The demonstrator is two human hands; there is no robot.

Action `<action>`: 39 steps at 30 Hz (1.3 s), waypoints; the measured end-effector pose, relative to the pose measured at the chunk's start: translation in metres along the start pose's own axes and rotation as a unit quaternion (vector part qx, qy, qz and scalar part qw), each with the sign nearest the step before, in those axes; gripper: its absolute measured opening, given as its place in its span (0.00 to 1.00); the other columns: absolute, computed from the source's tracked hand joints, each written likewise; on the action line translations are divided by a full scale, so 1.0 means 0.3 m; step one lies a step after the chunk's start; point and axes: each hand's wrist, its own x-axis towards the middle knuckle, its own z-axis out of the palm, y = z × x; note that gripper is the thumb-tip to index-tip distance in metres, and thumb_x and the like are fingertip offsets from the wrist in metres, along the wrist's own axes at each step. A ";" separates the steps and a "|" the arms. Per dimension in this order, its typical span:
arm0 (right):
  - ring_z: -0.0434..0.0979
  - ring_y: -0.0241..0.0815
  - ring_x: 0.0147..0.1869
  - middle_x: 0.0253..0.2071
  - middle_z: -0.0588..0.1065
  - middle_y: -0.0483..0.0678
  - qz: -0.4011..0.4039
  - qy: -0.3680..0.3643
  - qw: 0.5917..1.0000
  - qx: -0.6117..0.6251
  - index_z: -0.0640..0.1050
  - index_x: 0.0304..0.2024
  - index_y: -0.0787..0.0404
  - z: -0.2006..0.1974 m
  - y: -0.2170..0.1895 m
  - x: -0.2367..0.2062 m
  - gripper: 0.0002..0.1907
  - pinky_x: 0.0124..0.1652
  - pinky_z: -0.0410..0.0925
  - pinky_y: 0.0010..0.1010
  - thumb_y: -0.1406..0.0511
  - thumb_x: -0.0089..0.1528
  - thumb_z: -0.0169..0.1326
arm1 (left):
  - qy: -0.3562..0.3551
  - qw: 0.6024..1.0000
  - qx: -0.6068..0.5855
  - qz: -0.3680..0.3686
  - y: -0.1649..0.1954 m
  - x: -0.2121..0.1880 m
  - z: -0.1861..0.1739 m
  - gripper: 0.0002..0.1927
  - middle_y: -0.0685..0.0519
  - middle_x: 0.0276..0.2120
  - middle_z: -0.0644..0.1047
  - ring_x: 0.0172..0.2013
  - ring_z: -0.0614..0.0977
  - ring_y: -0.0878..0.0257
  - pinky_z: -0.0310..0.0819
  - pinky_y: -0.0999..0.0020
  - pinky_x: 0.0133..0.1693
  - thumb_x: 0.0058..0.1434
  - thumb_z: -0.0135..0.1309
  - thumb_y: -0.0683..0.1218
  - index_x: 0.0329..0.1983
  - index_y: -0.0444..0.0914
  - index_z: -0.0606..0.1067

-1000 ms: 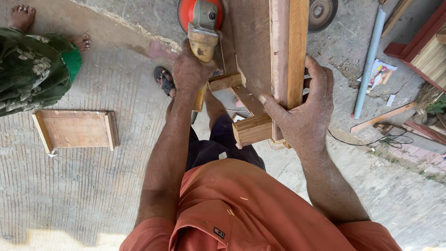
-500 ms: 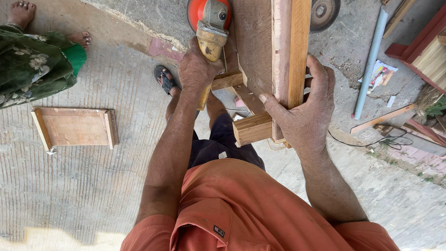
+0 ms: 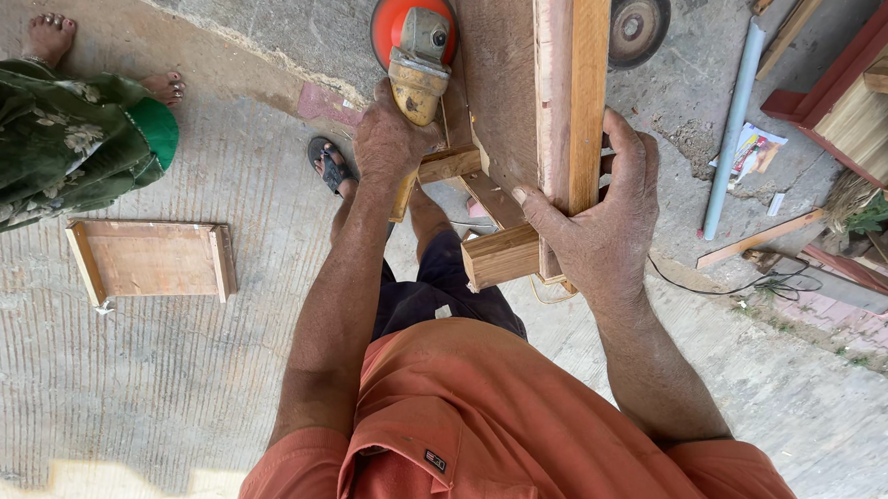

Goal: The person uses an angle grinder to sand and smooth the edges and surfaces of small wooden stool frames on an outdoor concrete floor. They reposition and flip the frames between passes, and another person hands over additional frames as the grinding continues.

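The left hand (image 3: 391, 142) has its fingers wrapped round the grinder (image 3: 416, 56), whose disc lies just left of the upright wooden frame (image 3: 542, 96) that the right hand (image 3: 603, 223) clamps.

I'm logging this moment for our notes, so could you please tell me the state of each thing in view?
Left hand: closed around the grinder's body.
Grinder: held, orange guard at the panel's edge.
Right hand: gripping the frame's edge.
Wooden frame: upright, held steady.
Small wooden tray: lying flat on the concrete, untouched.
Loose disc: lying flat on the ground.
Grey pipe: lying on the ground.
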 end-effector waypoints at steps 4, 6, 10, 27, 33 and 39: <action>0.70 0.54 0.65 0.58 0.64 0.57 0.001 -0.002 1.000 -0.010 0.59 0.72 0.62 -0.002 -0.006 0.001 0.50 0.58 0.69 0.50 0.62 0.56 0.75 | 0.012 1.000 -0.009 0.013 -0.027 -0.045 -0.006 0.42 0.42 0.41 0.82 0.44 0.85 0.47 0.80 0.52 0.48 0.45 0.71 0.51 0.61 0.38 0.65; 0.70 0.54 0.65 0.58 0.64 0.57 -0.001 0.005 1.000 -0.012 0.59 0.72 0.62 -0.004 -0.006 0.005 0.50 0.59 0.69 0.51 0.62 0.56 0.75 | 0.014 0.999 -0.027 0.012 -0.054 -0.078 -0.018 0.41 0.43 0.42 0.82 0.43 0.86 0.49 0.81 0.53 0.47 0.47 0.69 0.51 0.62 0.37 0.65; 0.71 0.54 0.65 0.58 0.64 0.57 0.006 0.002 1.000 -0.001 0.59 0.71 0.62 0.001 -0.002 0.010 0.49 0.60 0.69 0.51 0.62 0.57 0.75 | 0.046 0.996 -0.073 0.027 -0.153 -0.198 -0.078 0.42 0.42 0.41 0.82 0.41 0.87 0.49 0.82 0.55 0.46 0.44 0.68 0.49 0.62 0.34 0.66; 0.78 0.34 0.40 0.42 0.80 0.48 0.129 0.061 0.974 0.175 0.60 0.77 0.66 -0.117 0.197 0.131 0.49 0.39 0.71 0.23 0.70 0.55 0.66 | 0.108 0.981 -0.133 -0.090 -0.405 -0.645 -0.457 0.40 0.38 0.42 0.83 0.45 0.85 0.43 0.79 0.51 0.48 0.41 0.67 0.54 0.58 0.35 0.71; 0.81 0.36 0.47 0.51 0.79 0.52 0.127 0.121 0.933 0.315 0.61 0.77 0.70 -0.117 0.209 0.143 0.44 0.45 0.76 0.24 0.79 0.59 0.61 | 0.106 0.983 -0.136 -0.062 -0.514 -0.685 -0.552 0.42 0.38 0.43 0.82 0.47 0.84 0.43 0.77 0.50 0.50 0.41 0.66 0.53 0.62 0.37 0.69; 0.84 0.43 0.47 0.56 0.72 0.52 0.162 0.222 0.849 0.452 0.57 0.75 0.67 -0.042 0.231 0.320 0.40 0.45 0.81 0.32 0.80 0.63 0.56 | 0.122 0.980 -0.144 -0.063 -0.579 -0.717 -0.608 0.45 0.38 0.43 0.82 0.46 0.84 0.43 0.77 0.50 0.49 0.41 0.67 0.55 0.63 0.37 0.68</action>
